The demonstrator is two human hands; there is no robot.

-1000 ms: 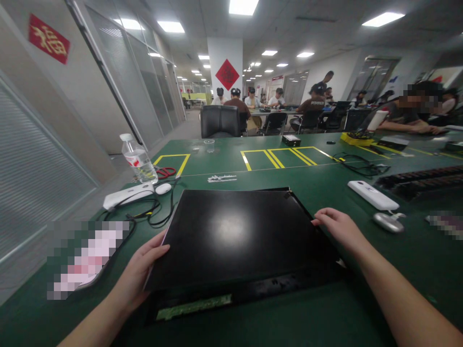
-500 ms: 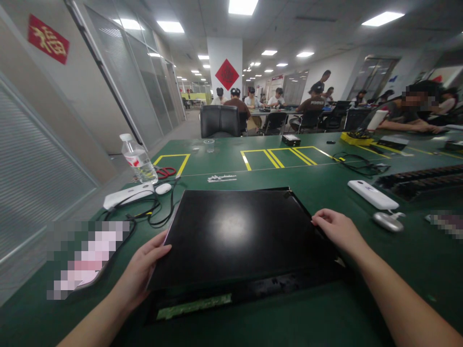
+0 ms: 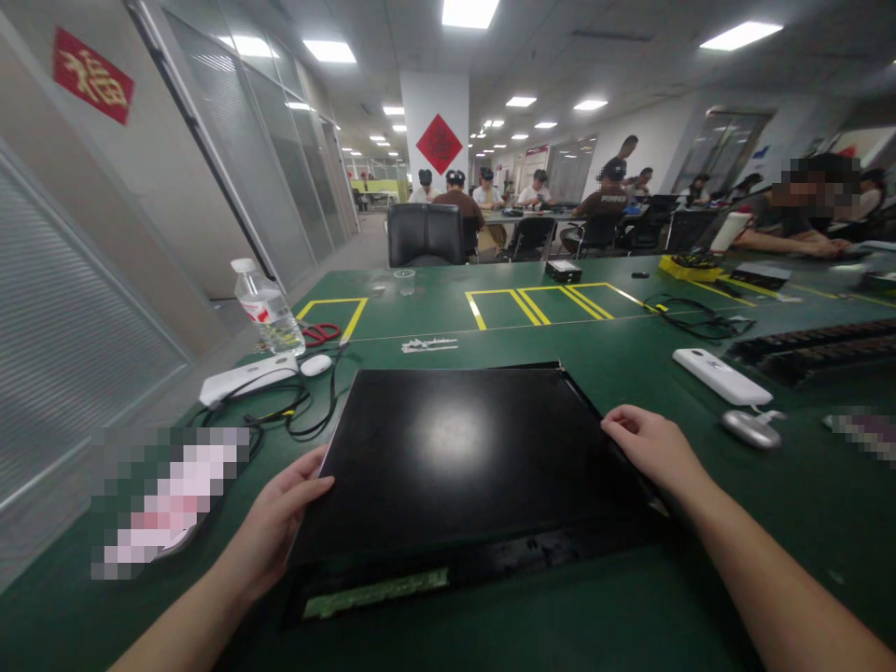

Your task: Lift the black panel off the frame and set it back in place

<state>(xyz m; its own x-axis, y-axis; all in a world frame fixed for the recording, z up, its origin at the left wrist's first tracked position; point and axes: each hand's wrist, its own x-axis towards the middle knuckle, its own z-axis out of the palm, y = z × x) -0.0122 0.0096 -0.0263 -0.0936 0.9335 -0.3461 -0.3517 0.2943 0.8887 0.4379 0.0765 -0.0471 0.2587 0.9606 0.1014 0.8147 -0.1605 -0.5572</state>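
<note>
The left hand [image 3: 280,523] is holding the near left edge of a black panel [image 3: 455,457], its grip narrow, with the thumb lying on top and the fingers tucking underneath. The right hand [image 3: 648,448] is curling its fingers over the panel's right edge, its grip also narrow and closing on that edge. The panel is lying almost flat between the two grips, on a dark frame [image 3: 532,555] that is resting on the green desk [image 3: 630,607]. Its near left corner is sitting slightly raised at the left grip.

Just below the left grip, a green strip [image 3: 378,595] is showing along the frame's near side. Beyond the left grip, black cables [image 3: 294,415] are trailing to a white power strip [image 3: 248,376], with a white mouse [image 3: 316,365] just beside it. A water bottle [image 3: 268,308] and red scissors [image 3: 322,331] are sitting farther off.

To the outer side of the right grip, a silver mouse [image 3: 752,429] is lying near, and a white remote [image 3: 721,376] is lying just beyond that. Other people are sitting at desks well beyond both grips.
</note>
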